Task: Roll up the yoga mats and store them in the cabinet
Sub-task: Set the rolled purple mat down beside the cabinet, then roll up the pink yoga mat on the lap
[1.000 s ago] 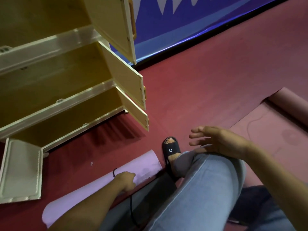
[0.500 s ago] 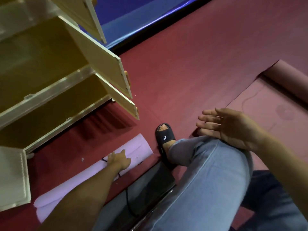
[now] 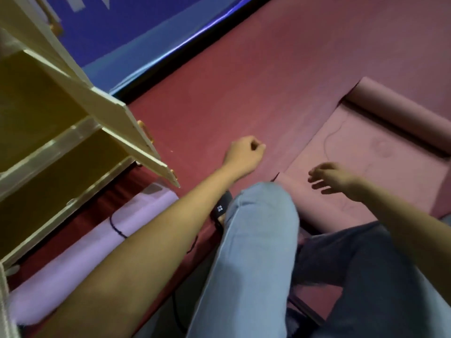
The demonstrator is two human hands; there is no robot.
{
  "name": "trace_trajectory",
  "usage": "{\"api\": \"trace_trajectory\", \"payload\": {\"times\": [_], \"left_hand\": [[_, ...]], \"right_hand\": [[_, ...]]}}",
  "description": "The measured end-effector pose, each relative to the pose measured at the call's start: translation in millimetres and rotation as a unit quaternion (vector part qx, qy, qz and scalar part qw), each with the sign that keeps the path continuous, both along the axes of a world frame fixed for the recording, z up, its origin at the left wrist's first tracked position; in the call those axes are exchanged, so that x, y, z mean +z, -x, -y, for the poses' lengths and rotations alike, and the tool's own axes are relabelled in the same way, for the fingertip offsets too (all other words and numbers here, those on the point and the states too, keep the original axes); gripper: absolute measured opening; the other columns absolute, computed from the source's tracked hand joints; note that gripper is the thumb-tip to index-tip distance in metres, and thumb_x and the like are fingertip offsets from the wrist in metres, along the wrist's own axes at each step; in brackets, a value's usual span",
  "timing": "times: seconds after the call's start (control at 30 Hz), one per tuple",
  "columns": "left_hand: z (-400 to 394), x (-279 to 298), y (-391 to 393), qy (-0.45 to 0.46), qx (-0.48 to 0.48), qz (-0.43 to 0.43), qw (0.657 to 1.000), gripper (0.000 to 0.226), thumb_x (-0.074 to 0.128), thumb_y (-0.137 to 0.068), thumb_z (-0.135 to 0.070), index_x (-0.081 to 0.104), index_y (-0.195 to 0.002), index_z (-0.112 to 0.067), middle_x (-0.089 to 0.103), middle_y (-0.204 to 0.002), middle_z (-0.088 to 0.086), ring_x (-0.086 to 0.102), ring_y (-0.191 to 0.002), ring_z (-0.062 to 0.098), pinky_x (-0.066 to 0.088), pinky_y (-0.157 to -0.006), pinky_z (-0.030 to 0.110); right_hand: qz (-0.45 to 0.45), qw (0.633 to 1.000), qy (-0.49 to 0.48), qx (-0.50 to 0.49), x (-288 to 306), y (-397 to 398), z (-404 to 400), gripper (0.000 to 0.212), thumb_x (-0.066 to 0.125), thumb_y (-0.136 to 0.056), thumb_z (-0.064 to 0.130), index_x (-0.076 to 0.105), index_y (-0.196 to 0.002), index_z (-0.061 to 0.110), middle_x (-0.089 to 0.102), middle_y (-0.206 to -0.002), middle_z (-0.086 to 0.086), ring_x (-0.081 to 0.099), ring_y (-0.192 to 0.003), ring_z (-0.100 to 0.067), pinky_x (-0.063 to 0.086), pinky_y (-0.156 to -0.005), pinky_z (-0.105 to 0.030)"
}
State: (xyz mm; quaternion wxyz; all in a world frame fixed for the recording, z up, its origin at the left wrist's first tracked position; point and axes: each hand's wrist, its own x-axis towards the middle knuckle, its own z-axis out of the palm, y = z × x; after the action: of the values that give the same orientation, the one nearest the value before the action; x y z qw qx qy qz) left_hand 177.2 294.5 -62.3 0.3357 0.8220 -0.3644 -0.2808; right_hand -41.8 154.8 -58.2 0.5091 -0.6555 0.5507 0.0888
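Left hand [image 3: 245, 152] in an empty fist, right hand [image 3: 334, 178] grip slack — over pink mat [image 3: 361, 152], lilac roll [image 3: 136, 215] well behind

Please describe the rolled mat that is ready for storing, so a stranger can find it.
Find the open cabinet at the left. On the floor along its base lies the lilac mat, fully rolled, a dark band around it. The pink mat, at the right, is still partly flat.

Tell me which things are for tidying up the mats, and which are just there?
For the job: rolled lilac mat, pink mat still partly unrolled, open cabinet, left hand, right hand.
Just there: black sandal, blue wall banner, red carpet.
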Motion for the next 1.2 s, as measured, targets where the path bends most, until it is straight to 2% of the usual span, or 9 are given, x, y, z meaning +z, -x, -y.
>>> {"api": "trace_trajectory", "payload": {"times": [0.2, 0.33, 0.5, 0.73, 0.8, 0.9, 0.97, 1.03, 1.2], "left_hand": [[125, 27, 114, -0.083, -0.324, 0.092, 0.938, 0.03, 0.06, -0.095, -0.036, 0.073, -0.102, -0.011, 0.073, -0.111, 0.013, 0.066, -0.103, 0.032, 0.052, -0.084, 0.034], [147, -47, 166, -0.248, -0.42, 0.16, 0.858, 0.042, 0.057, -0.095, -0.036, 0.064, -0.129, -0.011, 0.062, -0.137, 0.016, 0.06, -0.123, 0.036, 0.051, -0.097, 0.04], [154, -136, 182, -0.391, -0.486, 0.21, 0.753, 0.055, 0.066, -0.089, -0.031, 0.058, -0.139, -0.008, 0.052, -0.145, 0.021, 0.05, -0.134, 0.037, 0.046, -0.111, 0.044], [231, -212, 192, -0.282, -0.459, 0.272, 0.797, 0.068, 0.062, -0.087, -0.022, 0.037, -0.149, -0.012, 0.042, -0.152, 0.012, 0.037, -0.143, 0.03, 0.031, -0.116, 0.038], [235, -241, 188, -0.314, -0.486, 0.26, 0.773, 0.086, 0.057, -0.09, -0.027, 0.013, -0.163, -0.013, 0.018, -0.169, 0.01, 0.015, -0.156, 0.031, 0.015, -0.125, 0.042], [223, -276, 177, -0.377, -0.537, 0.258, 0.709, 0.109, 0.063, -0.084, -0.033, -0.008, -0.164, -0.014, 0.014, -0.169, 0.011, 0.018, -0.154, 0.035, 0.015, -0.126, 0.046], [217, -276, 178, -0.396, -0.559, 0.28, 0.672, 0.111, 0.073, -0.077, -0.038, 0.009, -0.162, -0.008, 0.031, -0.157, 0.013, 0.031, -0.144, 0.034, 0.025, -0.121, 0.045], [216, -270, 184, -0.414, -0.584, 0.271, 0.644, 0.087, 0.075, -0.076, -0.04, 0.04, -0.15, -0.011, 0.039, -0.148, 0.014, 0.034, -0.138, 0.034, 0.028, -0.117, 0.044], [228, -235, 201, -0.462, -0.57, 0.133, 0.667, 0.074, 0.082, -0.073, -0.027, 0.056, -0.14, -0.01, 0.053, -0.144, 0.014, 0.056, -0.127, 0.032, 0.048, -0.104, 0.037]], "right_hand": [[-0.179, 0.981, 0.047, 0.064, -16, 85, 47, 0.021, 0.058, -0.1, 0.025, 0.063, -0.112, 0.008, 0.069, -0.108, -0.009, 0.065, -0.092, -0.026, 0.054, -0.073, -0.035], [-0.232, 0.97, -0.043, 0.048, -39, 139, 69, 0.027, 0.057, -0.099, 0.027, 0.064, -0.116, 0.008, 0.07, -0.108, -0.006, 0.067, -0.092, -0.028, 0.052, -0.071, -0.032], [-0.192, 0.976, -0.106, -0.002, -61, 167, 93, 0.029, 0.054, -0.099, 0.03, 0.061, -0.12, 0.01, 0.069, -0.101, -0.001, 0.067, -0.084, -0.022, 0.052, -0.075, -0.033], [-0.161, 0.983, -0.091, -0.016, -108, 165, 129, 0.032, 0.055, -0.094, 0.027, 0.069, -0.111, 0.004, 0.073, -0.102, -0.011, 0.069, -0.089, -0.029, 0.055, -0.069, -0.033], [-0.161, 0.983, -0.086, -0.016, -122, 165, 137, 0.03, 0.055, -0.093, 0.026, 0.069, -0.109, 0.005, 0.068, -0.099, -0.012, 0.062, -0.087, -0.027, 0.047, -0.061, -0.027], [-0.159, 0.984, -0.073, -0.021, -139, 163, 146, 0.037, 0.057, -0.095, 0.029, 0.067, -0.123, 0.006, 0.066, -0.126, -0.014, 0.061, -0.11, -0.027, 0.051, -0.087, -0.031], [-0.156, 0.985, -0.075, -0.025, -141, 161, 149, 0.041, 0.058, -0.095, 0.029, 0.065, -0.128, 0.005, 0.063, -0.135, -0.015, 0.058, -0.122, -0.03, 0.048, -0.101, -0.034], [-0.151, 0.985, -0.083, -0.028, -139, 158, 149, 0.04, 0.059, -0.095, 0.028, 0.065, -0.127, 0.005, 0.063, -0.135, -0.015, 0.058, -0.123, -0.03, 0.048, -0.102, -0.035], [-0.169, 0.984, -0.06, 0.001, -124, 164, 152, 0.038, 0.062, -0.095, 0.026, 0.065, -0.128, 0.008, 0.063, -0.134, -0.012, 0.058, -0.122, -0.029, 0.046, -0.097, -0.031]]}}
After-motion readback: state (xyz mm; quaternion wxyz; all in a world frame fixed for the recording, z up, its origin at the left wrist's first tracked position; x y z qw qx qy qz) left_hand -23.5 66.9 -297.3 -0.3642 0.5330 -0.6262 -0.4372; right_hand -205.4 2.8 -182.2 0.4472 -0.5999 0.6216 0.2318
